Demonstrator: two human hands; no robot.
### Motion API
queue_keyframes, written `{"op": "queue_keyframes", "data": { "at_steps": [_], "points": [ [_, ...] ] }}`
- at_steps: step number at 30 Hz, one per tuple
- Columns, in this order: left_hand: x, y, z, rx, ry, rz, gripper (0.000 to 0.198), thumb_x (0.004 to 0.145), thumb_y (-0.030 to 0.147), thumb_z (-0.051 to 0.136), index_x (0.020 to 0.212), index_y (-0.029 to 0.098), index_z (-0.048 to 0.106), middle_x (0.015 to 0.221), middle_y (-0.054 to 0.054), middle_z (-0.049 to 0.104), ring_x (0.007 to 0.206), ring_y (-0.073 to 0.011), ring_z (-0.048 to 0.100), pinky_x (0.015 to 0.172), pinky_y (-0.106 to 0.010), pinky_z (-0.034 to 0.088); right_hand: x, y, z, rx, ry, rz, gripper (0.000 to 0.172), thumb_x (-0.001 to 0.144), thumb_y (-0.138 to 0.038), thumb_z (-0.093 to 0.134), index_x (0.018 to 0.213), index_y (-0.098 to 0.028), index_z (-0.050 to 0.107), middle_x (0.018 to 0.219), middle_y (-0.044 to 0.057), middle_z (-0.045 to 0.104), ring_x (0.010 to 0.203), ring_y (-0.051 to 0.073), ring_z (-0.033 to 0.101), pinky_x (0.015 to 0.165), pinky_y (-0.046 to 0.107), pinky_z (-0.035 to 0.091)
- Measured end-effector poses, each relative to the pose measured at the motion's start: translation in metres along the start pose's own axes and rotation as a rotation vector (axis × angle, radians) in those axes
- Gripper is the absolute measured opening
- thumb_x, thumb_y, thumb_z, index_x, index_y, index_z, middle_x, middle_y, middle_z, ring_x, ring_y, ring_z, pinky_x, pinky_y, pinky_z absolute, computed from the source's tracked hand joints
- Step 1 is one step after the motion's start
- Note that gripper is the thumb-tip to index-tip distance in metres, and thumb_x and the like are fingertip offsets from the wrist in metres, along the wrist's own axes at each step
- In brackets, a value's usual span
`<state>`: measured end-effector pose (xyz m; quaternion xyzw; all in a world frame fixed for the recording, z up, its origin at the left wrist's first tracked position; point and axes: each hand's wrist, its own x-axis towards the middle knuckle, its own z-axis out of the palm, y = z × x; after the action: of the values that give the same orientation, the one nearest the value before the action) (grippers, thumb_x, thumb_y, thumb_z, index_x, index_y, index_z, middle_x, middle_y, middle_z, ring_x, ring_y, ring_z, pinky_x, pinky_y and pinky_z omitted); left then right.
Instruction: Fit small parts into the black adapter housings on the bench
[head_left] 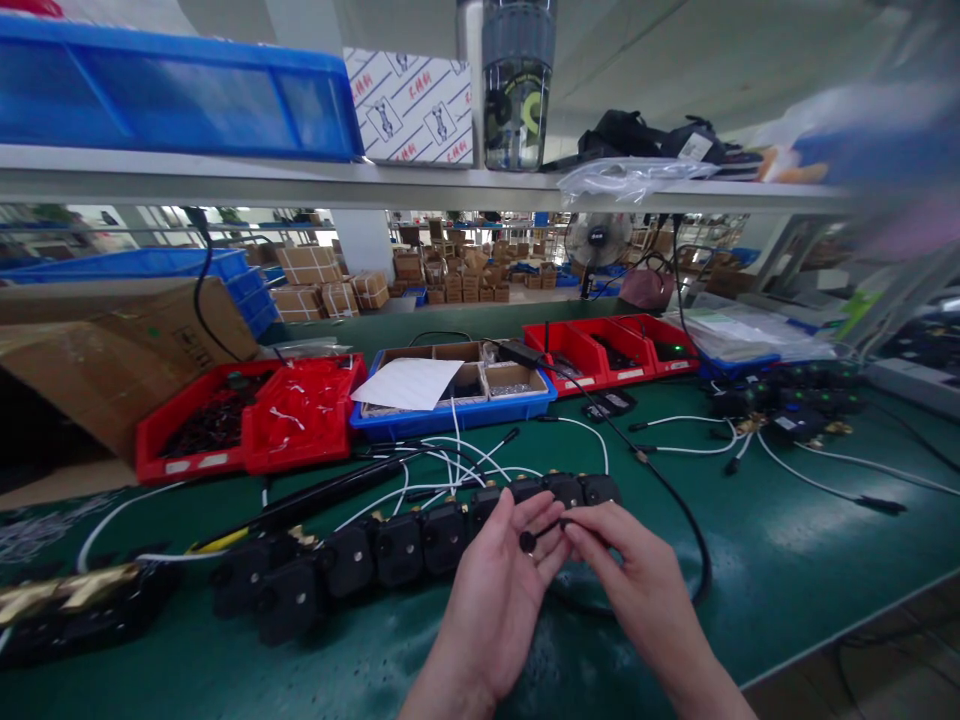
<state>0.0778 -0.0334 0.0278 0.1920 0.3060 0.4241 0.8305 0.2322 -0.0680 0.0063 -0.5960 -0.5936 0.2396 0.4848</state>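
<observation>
My left hand (pixel 499 590) is turned palm up, its fingers stretched out and slightly cupped. Over its palm sits a small black round part (pixel 528 542) with a thin dark stem. The thumb and forefinger of my right hand (pixel 630 560) pinch the stem's far end, close above the left fingers. Whether the round part rests on the palm I cannot tell. Just behind my hands runs a row of black boxy units (pixel 400 548) with brass fittings. White cables (pixel 450 460) with black ends lie across and behind that row.
Red bins (pixel 304 415) of small parts and a blue tray (pixel 450 418) with a paper sheet (pixel 407 384) stand behind. More red bins (pixel 611 355) are farther right. A black cable (pixel 686 520) loops beside my right hand. A shelf (pixel 420 182) crosses overhead, and a cardboard box (pixel 112 350) is left.
</observation>
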Motion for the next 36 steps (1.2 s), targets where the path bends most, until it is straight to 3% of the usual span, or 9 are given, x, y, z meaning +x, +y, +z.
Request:
{"op": "queue_keyframes", "data": {
  "at_steps": [4,7,11,18,28,36],
  "points": [
    [0.003,0.005,-0.004,0.852,0.232,0.265,0.025,0.087,0.027,0.063,0.110,0.021,0.072,0.106,-0.008,0.065,0.103,-0.0238,0.061,0.096,-0.039,0.048,0.011,0.021,-0.010,0.128,0.132,0.245,0.035,0.083,-0.050,0.069,0.102,-0.021,0.073,0.075,0.005,0.074,0.068,0.023,0.072,0.065,0.033,0.056],
    [0.012,0.008,-0.006,1.428,0.262,0.431,0.039,0.080,0.013,0.068,0.117,0.026,0.072,0.106,-0.005,0.062,0.104,-0.0251,0.058,0.097,-0.041,0.046,0.016,0.032,-0.008,0.166,0.119,0.293,0.039,0.082,-0.054,0.068,0.099,-0.019,0.067,0.084,0.009,0.077,0.068,0.025,0.075,0.055,0.030,0.055],
    [0.027,0.004,-0.005,1.865,0.251,0.588,0.061,0.079,0.011,0.073,0.136,0.028,0.062,0.114,-0.007,0.061,0.115,-0.0317,0.053,0.100,-0.046,0.045,0.017,0.034,0.006,0.136,0.094,0.294,0.033,0.088,-0.051,0.061,0.097,-0.020,0.064,0.086,0.008,0.077,0.057,0.021,0.072,0.048,0.027,0.049],
    [0.041,-0.002,-0.006,2.029,0.244,0.639,0.050,0.080,0.018,0.077,0.128,0.029,0.065,0.112,-0.006,0.063,0.113,-0.0318,0.053,0.094,-0.045,0.046,0.027,0.028,0.017,-0.058,0.099,0.171,0.018,0.085,-0.040,0.065,0.085,-0.023,0.071,0.079,0.003,0.072,0.061,0.019,0.063,0.060,0.031,0.048],
    [0.047,-0.005,-0.007,2.024,0.235,0.709,0.031,0.093,0.017,0.060,0.121,0.026,0.068,0.110,-0.005,0.064,0.109,-0.0285,0.053,0.091,-0.043,0.044,0.021,0.028,0.050,-0.197,0.233,0.214,0.023,0.094,-0.039,0.053,0.078,-0.025,0.061,0.077,0.004,0.070,0.072,0.024,0.065,0.066,0.034,0.044],
    [0.049,0.001,-0.004,2.020,0.206,0.707,0.026,0.098,0.021,0.053,0.115,0.026,0.072,0.105,-0.005,0.068,0.107,-0.0282,0.054,0.089,-0.043,0.046,0.018,0.029,0.057,-0.261,0.251,0.243,0.027,0.098,-0.038,0.048,0.076,-0.025,0.056,0.075,0.002,0.068,0.070,0.023,0.064,0.063,0.032,0.040]
  ]
}}
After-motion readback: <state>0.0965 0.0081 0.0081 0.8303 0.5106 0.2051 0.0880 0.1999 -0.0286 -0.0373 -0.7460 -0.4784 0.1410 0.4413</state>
